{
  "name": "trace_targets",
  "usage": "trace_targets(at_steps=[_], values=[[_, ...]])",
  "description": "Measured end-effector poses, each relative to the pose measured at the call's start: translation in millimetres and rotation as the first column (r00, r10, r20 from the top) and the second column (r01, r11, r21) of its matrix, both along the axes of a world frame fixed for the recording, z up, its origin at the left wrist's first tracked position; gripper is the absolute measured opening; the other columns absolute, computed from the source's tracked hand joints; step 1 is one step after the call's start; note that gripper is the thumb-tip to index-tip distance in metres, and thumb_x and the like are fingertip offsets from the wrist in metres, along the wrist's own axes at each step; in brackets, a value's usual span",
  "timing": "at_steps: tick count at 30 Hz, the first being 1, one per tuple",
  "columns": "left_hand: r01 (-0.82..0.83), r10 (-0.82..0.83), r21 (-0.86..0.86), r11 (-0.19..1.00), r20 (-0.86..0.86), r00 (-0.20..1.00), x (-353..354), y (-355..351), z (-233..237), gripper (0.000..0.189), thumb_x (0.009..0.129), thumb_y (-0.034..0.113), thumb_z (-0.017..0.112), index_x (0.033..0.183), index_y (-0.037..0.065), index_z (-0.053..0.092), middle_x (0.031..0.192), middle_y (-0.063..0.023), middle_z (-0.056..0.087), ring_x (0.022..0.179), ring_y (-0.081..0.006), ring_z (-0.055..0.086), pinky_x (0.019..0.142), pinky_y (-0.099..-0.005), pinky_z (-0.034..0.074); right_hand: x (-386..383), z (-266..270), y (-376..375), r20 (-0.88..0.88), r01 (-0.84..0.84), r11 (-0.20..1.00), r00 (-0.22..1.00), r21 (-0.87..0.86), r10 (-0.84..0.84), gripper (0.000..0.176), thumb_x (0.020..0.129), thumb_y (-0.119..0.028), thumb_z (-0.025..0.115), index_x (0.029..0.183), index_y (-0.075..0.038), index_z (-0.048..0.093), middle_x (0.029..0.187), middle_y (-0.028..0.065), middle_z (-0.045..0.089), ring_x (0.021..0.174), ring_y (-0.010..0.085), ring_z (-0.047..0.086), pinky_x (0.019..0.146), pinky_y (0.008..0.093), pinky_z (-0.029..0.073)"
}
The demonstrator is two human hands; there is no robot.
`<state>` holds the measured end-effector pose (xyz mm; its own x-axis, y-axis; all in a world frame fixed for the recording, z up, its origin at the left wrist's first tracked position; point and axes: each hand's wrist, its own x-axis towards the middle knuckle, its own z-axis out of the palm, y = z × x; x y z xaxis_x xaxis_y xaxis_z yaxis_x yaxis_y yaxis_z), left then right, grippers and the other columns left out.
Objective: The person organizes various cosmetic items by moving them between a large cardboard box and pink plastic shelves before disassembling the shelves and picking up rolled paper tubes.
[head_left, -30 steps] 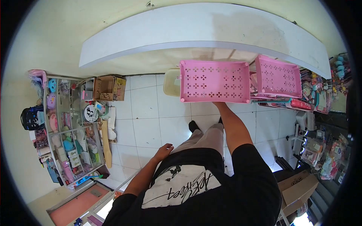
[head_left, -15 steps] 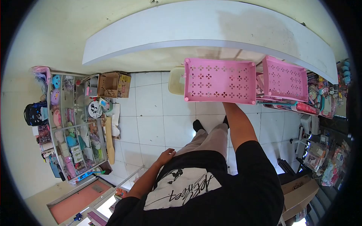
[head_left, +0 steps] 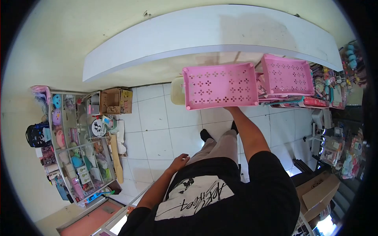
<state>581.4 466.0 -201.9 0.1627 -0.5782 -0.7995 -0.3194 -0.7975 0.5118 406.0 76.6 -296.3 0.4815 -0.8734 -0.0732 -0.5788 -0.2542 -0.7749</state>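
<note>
A pink plastic rack tier [head_left: 220,86] with flower-shaped holes stands in front of me, below the long white shelf. My right hand [head_left: 231,108] reaches to its near edge; the fingers are hidden beneath the pink plastic, so their grip does not show. Beside my waist hangs my left hand [head_left: 180,161], its fingers loosely apart, holding nothing. A second pink rack [head_left: 287,76] stands to the right of the first. Behind the left end of the first rack, a pale yellow container [head_left: 178,92] is partly visible on the floor.
A long white shelf [head_left: 189,35] runs along the wall. On the left stand a glass display case [head_left: 80,147] with goods and an open cardboard box [head_left: 110,102]. Another open cardboard box [head_left: 319,194] is at the lower right. Packaged goods hang at the far right.
The view has shifted, so both pink racks appear slightly further left. My right hand is still at the rack's near edge, and my left hand remains beside my waist.
</note>
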Motion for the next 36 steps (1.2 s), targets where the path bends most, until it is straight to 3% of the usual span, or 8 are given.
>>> trace_targets(at_steps=[4, 10, 13, 15, 17, 19, 35, 36], values=[[0.16, -0.128, -0.323, 0.933, 0.117, 0.985, -19, -76, 39, 0.041, 0.091, 0.028, 0.06, 0.121, 0.001, 0.058, 0.114, -0.0206, 0.063, 0.106, -0.0343, 0.061, 0.09, -0.0387, 0.049, -18, 27, 12, -0.02, 0.021, 1.0, 1.0, -0.02, -0.021, 0.051, 0.085, -0.029, 0.064, 0.127, -0.002, 0.052, 0.125, 0.0185, 0.055, 0.118, 0.0333, 0.05, 0.101, 0.0465, 0.039], [0.714, -0.129, -0.616, 0.333, 0.72, 0.682, -55, -175, 106, 0.041, 0.088, 0.02, 0.062, 0.125, 0.005, 0.052, 0.105, -0.0192, 0.062, 0.102, -0.0337, 0.061, 0.084, -0.0378, 0.049, -42, 118, 81, 0.214, -0.215, 0.848, 0.969, 0.484, 0.123, 0.036, 0.08, -0.028, 0.075, 0.102, 0.0, 0.067, 0.104, 0.0107, 0.066, 0.09, 0.0176, 0.064, 0.083, 0.0316, 0.049], [0.657, -0.157, -0.59, 0.469, 0.677, 0.719, -57, -178, 78, 0.051, 0.087, 0.021, 0.063, 0.131, 0.005, 0.044, 0.102, -0.0206, 0.063, 0.096, -0.0359, 0.062, 0.081, -0.0416, 0.05, -36, 120, 83, 0.407, -0.438, 0.626, 0.89, 0.645, 0.203, 0.036, 0.083, -0.028, 0.074, 0.106, -0.001, 0.066, 0.107, 0.0099, 0.065, 0.092, 0.0157, 0.063, 0.085, 0.03, 0.048], [0.324, -0.18, -0.56, 0.762, 0.297, 0.938, -51, -165, 62, 0.055, 0.086, 0.023, 0.065, 0.132, 0.005, 0.041, 0.102, -0.0232, 0.063, 0.09, -0.0403, 0.063, 0.077, -0.0461, 0.05, -33, 113, 71, 0.43, -0.493, 0.468, 0.87, 0.733, 0.242, 0.04, 0.084, -0.028, 0.073, 0.111, -0.001, 0.064, 0.11, 0.01, 0.064, 0.095, 0.0163, 0.063, 0.087, 0.0302, 0.047], [0.311, -0.21, -0.516, 0.798, 0.245, 0.946, -42, -151, 62, 0.055, 0.086, 0.023, 0.064, 0.132, 0.004, 0.04, 0.109, -0.0244, 0.061, 0.096, -0.0431, 0.061, 0.082, -0.0477, 0.049, -22, 85, 50, 0.226, -0.126, 0.746, 0.974, 0.654, -0.033, 0.049, 0.088, -0.031, 0.068, 0.124, 0.0, 0.055, 0.119, 0.0139, 0.06, 0.108, 0.022, 0.058, 0.095, 0.035, 0.044], [0.296, -0.225, -0.471, 0.831, 0.203, 0.953, -32, -133, 61, 0.055, 0.086, 0.023, 0.063, 0.132, 0.004, 0.04, 0.117, -0.0257, 0.059, 0.102, -0.046, 0.059, 0.086, -0.0494, 0.048, -11, 9, 26, -0.03, 0.052, 0.984, 0.998, -0.172, -0.059, 0.041, 0.09, -0.032, 0.06, 0.12, -0.003, 0.059, 0.115, 0.0156, 0.062, 0.108, 0.0292, 0.058, 0.095, 0.0412, 0.043], [-0.031, 0.06, -0.223, 0.974, 0.126, 0.99, -1, -40, 52, 0.058, 0.087, 0.034, 0.064, 0.132, 0.005, 0.042, 0.102, -0.0283, 0.065, 0.095, -0.0465, 0.063, 0.081, -0.0477, 0.05, -9, -59, -1, -0.094, 0.021, 0.909, 0.993, -0.416, -0.066, 0.043, 0.091, -0.033, 0.056, 0.121, -0.003, 0.056, 0.12, 0.0197, 0.059, 0.114, 0.0362, 0.053, 0.099, 0.0472, 0.039], [0.006, 0.026, -0.218, 0.976, 0.144, 0.989, -2, -41, 50, 0.059, 0.087, 0.035, 0.064, 0.132, 0.004, 0.042, 0.102, -0.0287, 0.065, 0.095, -0.0471, 0.063, 0.081, -0.0478, 0.05, -17, -38, 6, -0.103, 0.009, 0.983, 0.994, -0.181, -0.028, 0.048, 0.09, -0.034, 0.057, 0.125, -0.001, 0.053, 0.123, 0.021, 0.057, 0.117, 0.0356, 0.051, 0.1, 0.0455, 0.039]])
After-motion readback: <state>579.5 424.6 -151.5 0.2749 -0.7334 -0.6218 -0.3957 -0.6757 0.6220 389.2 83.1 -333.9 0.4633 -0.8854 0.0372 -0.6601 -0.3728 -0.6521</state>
